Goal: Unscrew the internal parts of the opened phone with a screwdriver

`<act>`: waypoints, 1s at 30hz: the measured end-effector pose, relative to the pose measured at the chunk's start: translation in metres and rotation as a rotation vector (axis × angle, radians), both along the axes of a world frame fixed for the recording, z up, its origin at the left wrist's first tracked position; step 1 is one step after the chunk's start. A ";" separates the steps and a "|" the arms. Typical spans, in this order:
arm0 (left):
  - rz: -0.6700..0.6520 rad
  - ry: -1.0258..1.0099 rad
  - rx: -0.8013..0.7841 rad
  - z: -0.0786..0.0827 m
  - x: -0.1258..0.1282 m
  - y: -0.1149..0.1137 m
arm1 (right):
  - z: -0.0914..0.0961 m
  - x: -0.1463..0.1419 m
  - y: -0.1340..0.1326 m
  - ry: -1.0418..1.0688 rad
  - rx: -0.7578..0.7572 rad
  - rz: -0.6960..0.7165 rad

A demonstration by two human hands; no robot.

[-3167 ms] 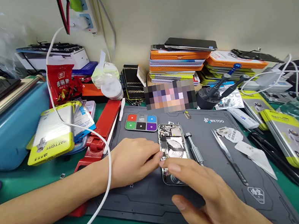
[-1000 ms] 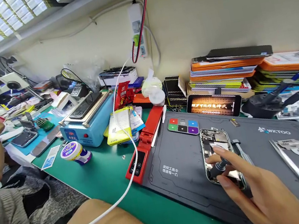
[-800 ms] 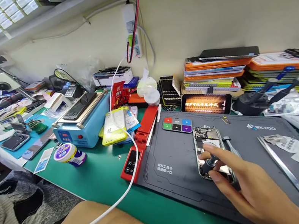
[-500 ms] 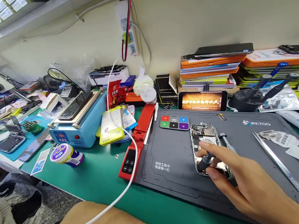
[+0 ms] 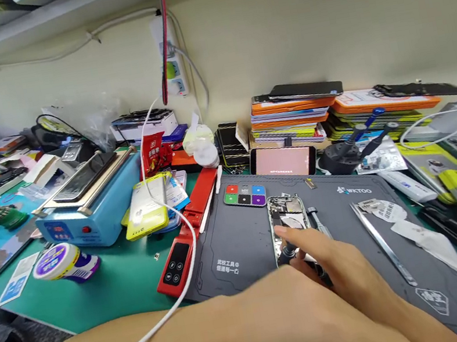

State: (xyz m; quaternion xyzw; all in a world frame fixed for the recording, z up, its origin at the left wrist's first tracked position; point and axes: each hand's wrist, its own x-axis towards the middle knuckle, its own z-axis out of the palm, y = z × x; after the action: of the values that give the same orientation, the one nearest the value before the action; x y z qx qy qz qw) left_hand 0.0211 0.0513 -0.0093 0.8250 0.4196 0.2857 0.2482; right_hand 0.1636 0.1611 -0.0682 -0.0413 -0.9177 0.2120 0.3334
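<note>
An opened phone (image 5: 288, 210) lies on the dark grey work mat (image 5: 239, 231), its circuit board and metal parts exposed. Over its lower half, my right hand (image 5: 335, 252) grips a dark-handled screwdriver (image 5: 286, 253) between thumb and fingers, the index finger stretched along it. The screwdriver's tip is hidden. My left hand (image 5: 298, 318) reaches across the front from the left, blurred and passing in front of my right wrist; its fingers do not show. Right of the phone lies a small grey tool (image 5: 318, 223), partly behind my right hand.
Metal tweezers (image 5: 383, 245) lie right on the mat. A lit phone (image 5: 283, 161) stands behind it, beside a black screwdriver holder (image 5: 339, 158). Left are a red device (image 5: 177, 265), a blue heating machine (image 5: 90, 213) and a tipped tub (image 5: 65, 263). A white cable (image 5: 193, 236) crosses the front.
My left arm has come into the foreground, its hand reaching right across my right wrist. The view has turned right, so things appear further left. My right hand keeps the screwdriver over the phone.
</note>
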 end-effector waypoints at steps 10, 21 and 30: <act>0.441 -0.518 -0.011 -0.029 -0.070 0.019 | 0.006 0.001 -0.006 0.003 -0.031 0.017; 0.474 0.057 -0.291 -0.045 -0.080 0.046 | 0.008 0.001 -0.007 0.039 0.005 0.116; 0.424 0.219 -0.297 -0.050 -0.080 0.041 | 0.011 0.003 -0.004 0.027 0.009 0.074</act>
State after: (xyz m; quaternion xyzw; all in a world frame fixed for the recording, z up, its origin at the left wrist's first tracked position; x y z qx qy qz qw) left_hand -0.0589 0.0921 -0.0589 0.6993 0.6445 0.1758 0.2543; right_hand 0.1665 0.1568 -0.0571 -0.0029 -0.9149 0.2206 0.3380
